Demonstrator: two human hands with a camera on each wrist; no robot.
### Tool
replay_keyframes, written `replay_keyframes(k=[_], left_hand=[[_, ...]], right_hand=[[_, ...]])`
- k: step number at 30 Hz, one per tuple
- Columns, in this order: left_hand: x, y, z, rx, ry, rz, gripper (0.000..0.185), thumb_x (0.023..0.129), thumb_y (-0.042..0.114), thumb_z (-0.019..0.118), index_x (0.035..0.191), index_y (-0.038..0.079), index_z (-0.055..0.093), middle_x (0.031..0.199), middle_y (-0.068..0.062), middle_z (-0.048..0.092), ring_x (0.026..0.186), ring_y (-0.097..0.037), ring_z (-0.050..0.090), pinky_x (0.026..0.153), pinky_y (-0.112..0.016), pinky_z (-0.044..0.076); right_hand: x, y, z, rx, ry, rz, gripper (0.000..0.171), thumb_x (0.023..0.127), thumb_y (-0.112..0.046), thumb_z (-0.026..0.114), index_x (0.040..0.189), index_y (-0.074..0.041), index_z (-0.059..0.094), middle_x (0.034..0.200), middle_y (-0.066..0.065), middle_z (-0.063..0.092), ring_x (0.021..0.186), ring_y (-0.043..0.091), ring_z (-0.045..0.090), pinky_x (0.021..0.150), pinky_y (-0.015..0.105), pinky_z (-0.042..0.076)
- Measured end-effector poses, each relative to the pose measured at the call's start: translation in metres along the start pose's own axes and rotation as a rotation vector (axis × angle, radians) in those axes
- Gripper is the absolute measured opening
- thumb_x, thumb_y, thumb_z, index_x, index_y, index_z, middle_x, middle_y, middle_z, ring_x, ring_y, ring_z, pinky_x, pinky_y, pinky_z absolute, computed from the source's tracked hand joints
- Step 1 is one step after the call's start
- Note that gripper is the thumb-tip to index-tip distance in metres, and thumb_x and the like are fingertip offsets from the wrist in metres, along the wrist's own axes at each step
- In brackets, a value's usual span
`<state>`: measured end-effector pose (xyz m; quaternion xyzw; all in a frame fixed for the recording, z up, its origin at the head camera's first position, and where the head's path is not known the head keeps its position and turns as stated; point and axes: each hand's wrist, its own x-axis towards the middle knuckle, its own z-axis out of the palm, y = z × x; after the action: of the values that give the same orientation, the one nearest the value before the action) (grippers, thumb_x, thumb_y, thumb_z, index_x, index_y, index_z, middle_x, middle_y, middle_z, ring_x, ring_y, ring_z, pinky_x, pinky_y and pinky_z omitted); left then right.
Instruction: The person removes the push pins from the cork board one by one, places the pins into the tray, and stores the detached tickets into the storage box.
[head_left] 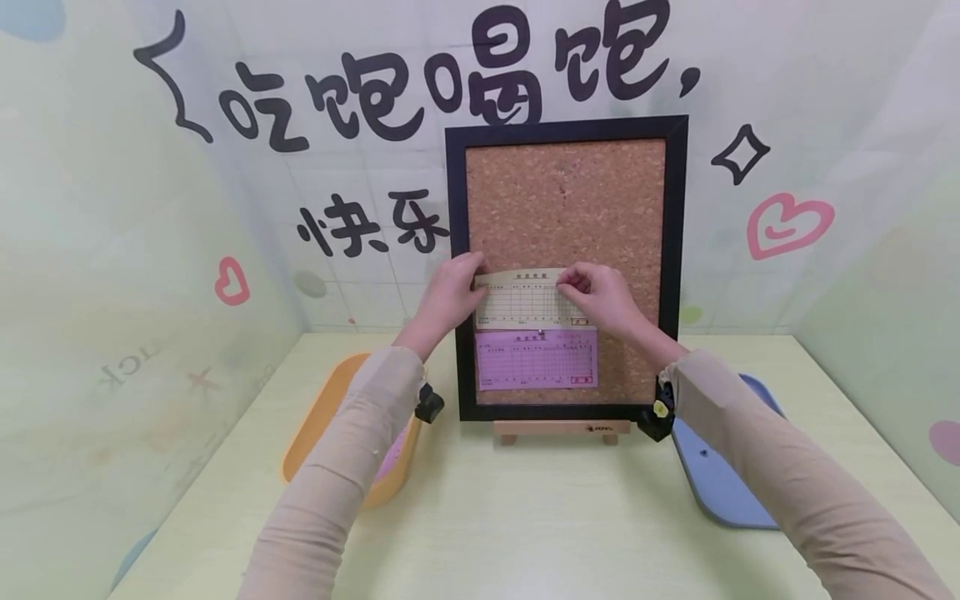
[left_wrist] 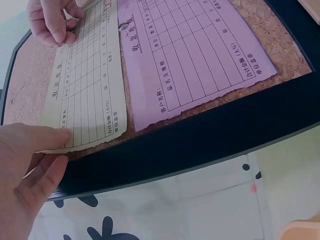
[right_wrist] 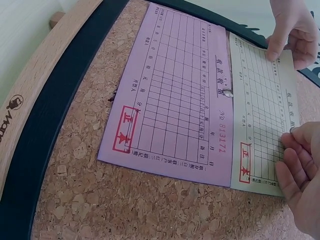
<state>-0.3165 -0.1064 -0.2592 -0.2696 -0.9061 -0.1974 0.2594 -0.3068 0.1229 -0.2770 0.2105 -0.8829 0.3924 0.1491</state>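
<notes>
A pale yellow receipt slip (head_left: pixel 517 302) lies against the cork board (head_left: pixel 562 208), just above a purple receipt slip (head_left: pixel 536 360). My left hand (head_left: pixel 456 292) holds the yellow slip by its left end, thumb on the paper and a finger at the black frame (left_wrist: pixel 200 132). Near the slip's top edge, right of its printed title, my right hand (head_left: pixel 600 293) pinches a small thumbtack (right_wrist: pixel 292 129), mostly hidden by the fingertips. A silver thumbtack (right_wrist: pixel 227 93) sits at the purple slip's top edge, close to the yellow slip's lower edge.
The board leans on a wooden easel (head_left: pixel 562 428) on the pale table (head_left: pixel 525 517). An orange basket (head_left: pixel 322 417) with purple paper inside stands left, partly behind my left sleeve. To the right lies a blue tray (head_left: pixel 723 487) bearing a small dark thing. A printed wall rises behind.
</notes>
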Motion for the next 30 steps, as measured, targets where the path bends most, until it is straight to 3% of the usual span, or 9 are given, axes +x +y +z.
replay_keyframes(k=[9, 21, 30], left_hand=[[-0.002, -0.001, -0.003, -0.085, -0.044, -0.052, 0.018, 0.08, -0.004, 0.059, 0.097, 0.002, 0.064, 0.092, -0.01, 0.064, 0.077, -0.019, 0.056, 0.069, -0.028, 0.048], [-0.007, 0.0, -0.008, -0.079, 0.023, -0.046, 0.013, 0.085, 0.007, 0.061, 0.094, 0.001, 0.068, 0.085, -0.01, 0.065, 0.073, -0.019, 0.055, 0.067, -0.029, 0.047], [-0.012, -0.004, -0.01, -0.153, 0.04, -0.073, 0.016, 0.088, 0.009, 0.057, 0.095, 0.0, 0.068, 0.09, -0.011, 0.068, 0.075, -0.019, 0.058, 0.069, -0.03, 0.048]], right_hand=[[0.0, 0.0, -0.001, 0.009, -0.003, 0.0, 0.013, 0.089, -0.012, 0.057, 0.096, -0.003, 0.063, 0.088, 0.01, 0.063, 0.075, 0.019, 0.054, 0.065, 0.029, 0.043], [-0.004, 0.003, -0.003, 0.049, -0.003, 0.024, 0.012, 0.089, -0.012, 0.057, 0.095, -0.005, 0.064, 0.086, 0.008, 0.062, 0.074, 0.018, 0.053, 0.063, 0.029, 0.043], [-0.013, 0.008, -0.011, 0.032, -0.05, 0.036, 0.013, 0.089, -0.011, 0.056, 0.097, -0.003, 0.062, 0.088, 0.01, 0.059, 0.076, 0.02, 0.051, 0.064, 0.029, 0.043]])
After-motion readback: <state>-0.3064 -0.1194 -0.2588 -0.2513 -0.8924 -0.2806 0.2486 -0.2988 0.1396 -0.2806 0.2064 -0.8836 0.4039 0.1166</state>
